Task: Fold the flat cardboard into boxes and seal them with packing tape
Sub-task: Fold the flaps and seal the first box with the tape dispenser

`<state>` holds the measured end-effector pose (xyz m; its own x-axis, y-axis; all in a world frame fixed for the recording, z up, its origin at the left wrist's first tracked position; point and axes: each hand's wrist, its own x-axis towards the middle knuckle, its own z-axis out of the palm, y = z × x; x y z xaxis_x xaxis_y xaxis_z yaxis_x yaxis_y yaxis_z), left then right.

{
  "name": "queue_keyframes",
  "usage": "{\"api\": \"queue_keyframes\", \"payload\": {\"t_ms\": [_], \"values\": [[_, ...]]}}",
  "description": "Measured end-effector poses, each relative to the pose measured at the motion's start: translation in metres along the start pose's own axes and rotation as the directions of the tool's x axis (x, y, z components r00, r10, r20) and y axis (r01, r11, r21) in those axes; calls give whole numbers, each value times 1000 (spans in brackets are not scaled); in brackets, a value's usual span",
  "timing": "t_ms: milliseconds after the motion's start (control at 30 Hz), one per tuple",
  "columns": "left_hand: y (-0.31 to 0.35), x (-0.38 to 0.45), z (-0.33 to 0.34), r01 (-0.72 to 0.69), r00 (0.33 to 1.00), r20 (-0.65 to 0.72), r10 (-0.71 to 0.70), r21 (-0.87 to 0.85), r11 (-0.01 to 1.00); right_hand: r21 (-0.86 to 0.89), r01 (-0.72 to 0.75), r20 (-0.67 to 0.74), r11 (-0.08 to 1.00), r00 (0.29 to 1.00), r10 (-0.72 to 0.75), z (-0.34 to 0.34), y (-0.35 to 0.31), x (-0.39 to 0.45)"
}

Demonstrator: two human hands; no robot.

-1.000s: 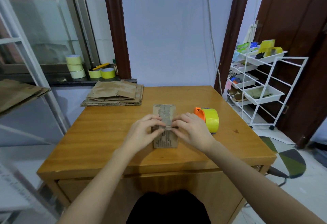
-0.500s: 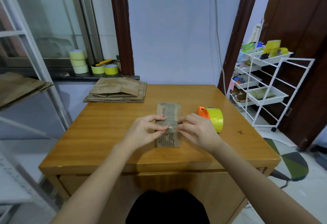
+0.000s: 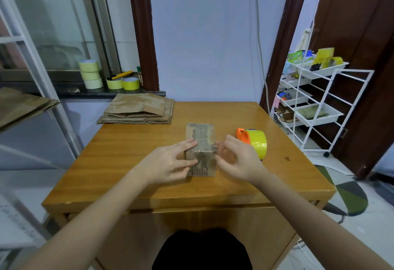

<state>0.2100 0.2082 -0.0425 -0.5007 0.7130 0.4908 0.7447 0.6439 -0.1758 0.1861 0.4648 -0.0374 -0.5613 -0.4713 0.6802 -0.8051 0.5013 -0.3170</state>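
Brown corrugated cardboard, folded into a small box (image 3: 200,149), is sitting near the middle of the wooden surface (image 3: 132,154), long side running away from you. The top layer is looking torn along the centre seam, ribbed fluting showing on the top face and on the near end. A glossy strip of tape seems to be running over the near top edge, hard to tell how far.

Your left hand (image 3: 168,163) is lying against the box's left side, fingers (image 3: 187,143) stretched out fairly straight and touching the top left edge and near face, not wrapping it. Your right hand (image 3: 238,158) is sitting just beside the box's right edge, fingers (image 3: 223,141) loosely curled, with thumb and forefinger near each other; can't tell if they're pinching tape or touching the box at all.

Yellow tape roll in an orange dispenser (image 3: 253,142) is resting on the surface just right of your right hand, partly hidden behind it. Stack of flat cardboard (image 3: 138,111) is lying at the far left corner, well apart from the box. Spare tape rolls (image 3: 90,73) are standing on the dark window sill behind, more yellow rolls (image 3: 123,83) beside them. White wire cart (image 3: 315,103) with trays is standing off to the right by the dark door. More cardboard sheets (image 3: 23,105) are lying on a shelf at far left.
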Motion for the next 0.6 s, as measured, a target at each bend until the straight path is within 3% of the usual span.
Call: {"api": "queue_keyframes", "payload": {"t_ms": [167, 267, 333, 600], "values": [[20, 5, 4, 243, 959, -107, -262, -165, 956, -111, -127, 37, 986, 991, 131, 13, -6, 16], [30, 16, 1, 465, 845, -116, -521, -323, 825, -91, -124, 14, 988, 992, 126, 21, -3, 13], [33, 23, 3, 568, 776, -92, -624, -329, 755, -76, -79, -3, 994, 997, 79, 25, 1, 6], [30, 17, 6, 535, 811, -64, -581, -319, 782, -23, -82, 61, 996, 995, 83, 22, 5, -2]]}}
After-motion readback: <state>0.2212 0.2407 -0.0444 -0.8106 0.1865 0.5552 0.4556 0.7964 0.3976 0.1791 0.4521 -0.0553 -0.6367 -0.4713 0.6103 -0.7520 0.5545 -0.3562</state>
